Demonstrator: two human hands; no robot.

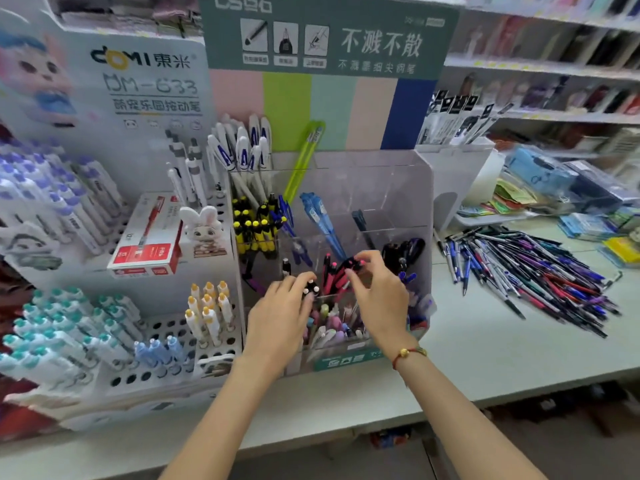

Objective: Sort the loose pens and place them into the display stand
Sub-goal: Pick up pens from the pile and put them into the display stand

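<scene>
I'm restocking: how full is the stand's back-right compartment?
Empty, it seems: through the clear display stand, the back-right compartment shows no pens.

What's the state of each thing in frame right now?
left hand: grips white-tipped black pens over the stand
right hand: pinches pink-black pens, lowering them into a middle compartment
stand: upright, clear, partly filled, back compartments mostly bare
loose pens: heaped on the table, unsorted
red box: closed, lying on the left rack
</scene>
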